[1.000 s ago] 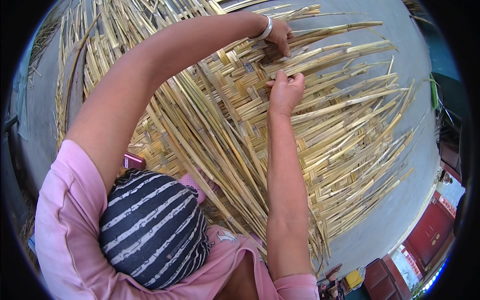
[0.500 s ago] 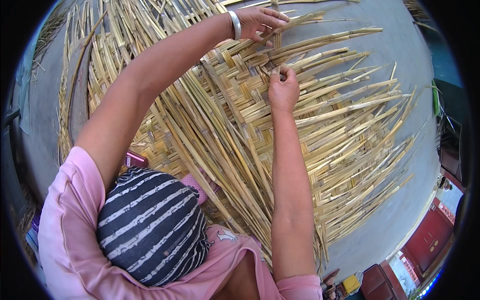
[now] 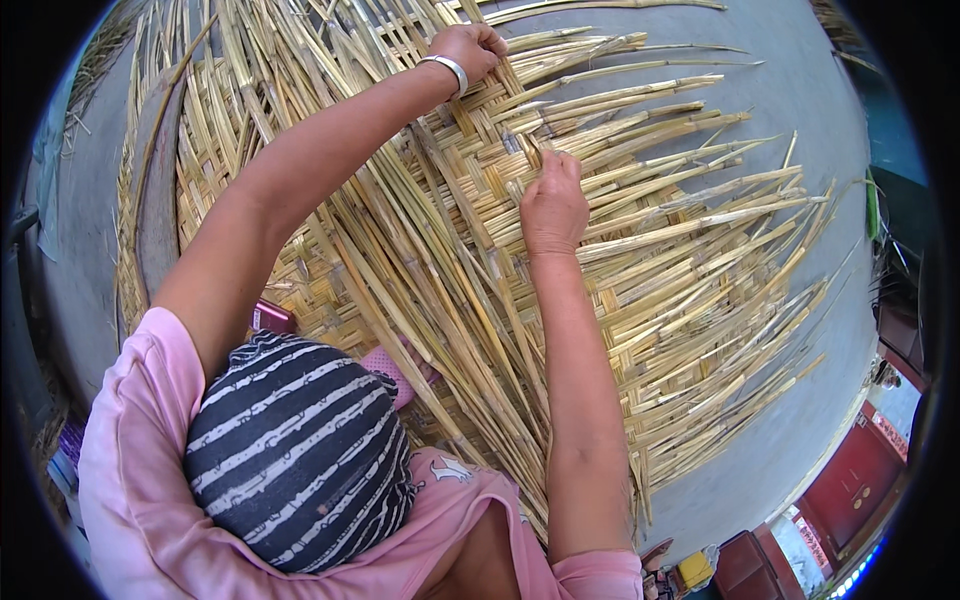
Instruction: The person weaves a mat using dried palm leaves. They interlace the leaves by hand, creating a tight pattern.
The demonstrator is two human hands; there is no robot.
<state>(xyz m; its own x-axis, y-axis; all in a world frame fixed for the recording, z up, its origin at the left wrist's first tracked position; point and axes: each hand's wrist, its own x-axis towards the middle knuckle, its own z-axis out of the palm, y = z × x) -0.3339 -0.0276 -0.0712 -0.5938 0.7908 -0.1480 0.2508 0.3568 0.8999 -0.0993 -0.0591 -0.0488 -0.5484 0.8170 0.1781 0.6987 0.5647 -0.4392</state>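
Observation:
A half-woven mat of split yellow reeds [image 3: 488, 165] spreads before me, with loose ends fanning out to the right. At the mat's upper part, my left hand [image 3: 468, 50], a silver bangle at its wrist, closes its fingers on a reed strip [image 3: 508, 78] that slants down toward the weave. Lower and to the right, my right hand [image 3: 556, 203] is closed in a pinch on a reed strip at the edge of the weave; its fingertips are partly hidden. Long loose reeds [image 3: 400, 235] lie in a bundle across the mat, left of my right forearm.
A brown curved board [image 3: 158, 190] rests on the mat's left side. Near my knee, under a striped dark cloth [image 3: 300, 450], are a pink patterned slipper-like thing [image 3: 400, 375] and a small dark-pink box [image 3: 273, 317]. Grey floor [image 3: 800, 90] surrounds the mat; red doors [image 3: 858, 480] stand lower right.
My left hand has moved left and slightly down from the loose reed ends, its fingers now curled. My right hand has shifted slightly down and left. Reeds near the upper right have settled flatter.

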